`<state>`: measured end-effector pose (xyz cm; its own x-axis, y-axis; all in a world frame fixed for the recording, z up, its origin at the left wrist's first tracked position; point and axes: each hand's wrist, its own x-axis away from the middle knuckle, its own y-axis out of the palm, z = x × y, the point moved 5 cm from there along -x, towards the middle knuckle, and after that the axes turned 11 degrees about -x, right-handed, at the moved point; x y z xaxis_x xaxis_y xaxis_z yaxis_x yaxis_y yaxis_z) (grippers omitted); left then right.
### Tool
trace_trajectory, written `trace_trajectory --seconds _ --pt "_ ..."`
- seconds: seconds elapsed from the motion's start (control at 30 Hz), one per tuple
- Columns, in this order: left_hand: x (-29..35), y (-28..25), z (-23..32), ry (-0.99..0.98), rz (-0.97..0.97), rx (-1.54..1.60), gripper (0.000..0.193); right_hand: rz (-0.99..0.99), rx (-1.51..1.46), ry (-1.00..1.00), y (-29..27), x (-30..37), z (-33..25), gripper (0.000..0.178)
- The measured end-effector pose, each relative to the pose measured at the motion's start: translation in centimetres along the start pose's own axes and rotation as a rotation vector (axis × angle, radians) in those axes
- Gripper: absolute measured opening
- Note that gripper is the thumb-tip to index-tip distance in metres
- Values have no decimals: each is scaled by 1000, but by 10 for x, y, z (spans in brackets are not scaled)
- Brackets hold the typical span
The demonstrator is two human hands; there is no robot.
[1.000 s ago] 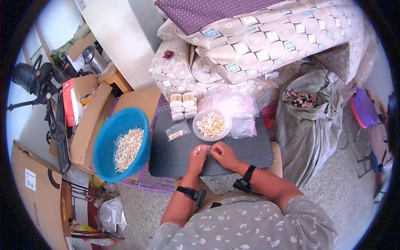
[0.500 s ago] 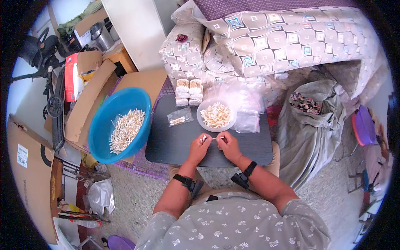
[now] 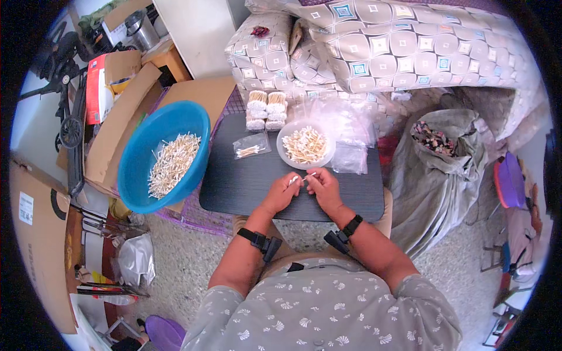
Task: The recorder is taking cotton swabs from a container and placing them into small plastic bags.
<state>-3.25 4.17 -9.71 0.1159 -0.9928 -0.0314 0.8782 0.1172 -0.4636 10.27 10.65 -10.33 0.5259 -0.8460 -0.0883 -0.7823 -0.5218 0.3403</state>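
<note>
1. Cotton swabs (image 3: pixel 309 175) are pinched between a person's two hands, over the near half of a dark tabletop (image 3: pixel 240 196). Take the hands as the clock's centre.
2. Handling, as a judgement: each swab should be almost weightless, with a slim, fairly stiff stick that could snap if bent and soft tips that crush or soil easily. The middle of the stick is the best place to grip, with a light pinch of thumb and forefinger; a loose bunch may roll apart.
3. Looks: thin, straight, pale tan sticks with fluffy white ends. How many are in hand cannot be told.
4. The left hand (image 3: pixel 280 193) has its fingers curled closed around swabs, white tips showing near the thumb. The right hand (image 3: pixel 325 190) pinches a stick narrowly between thumb and fingertips, close beside the left.
5. More swabs fill a translucent white bowl (image 3: pixel 305 166) at 12 o'clock.
6. A small clear packet (image 3: pixel 252 146) with a few swabs lies at 10; stacked swab bundles (image 3: pixel 266 111) stand at 11; thin clear bags (image 3: pixel 351 126) spread towards 1 and 2.
7. A large blue basin (image 3: pixel 137 155) at 9 holds a loose heap.
</note>
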Motion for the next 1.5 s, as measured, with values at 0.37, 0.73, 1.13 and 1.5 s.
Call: trace_trajectory --seconds 0.37,0.73,1.13,1.5 --pt "0 4 9 99 -14 -3 20 -265 605 -416 27 9 -24 33" --pt "8 -4 13 86 225 -26 24 -68 588 -210 2 -4 -41 15" --pt "7 -6 16 181 321 -102 19 -231 1352 -422 21 -88 -83 14" --pt "4 -2 10 171 318 -82 20 -185 1219 -426 8 -98 -84 10"
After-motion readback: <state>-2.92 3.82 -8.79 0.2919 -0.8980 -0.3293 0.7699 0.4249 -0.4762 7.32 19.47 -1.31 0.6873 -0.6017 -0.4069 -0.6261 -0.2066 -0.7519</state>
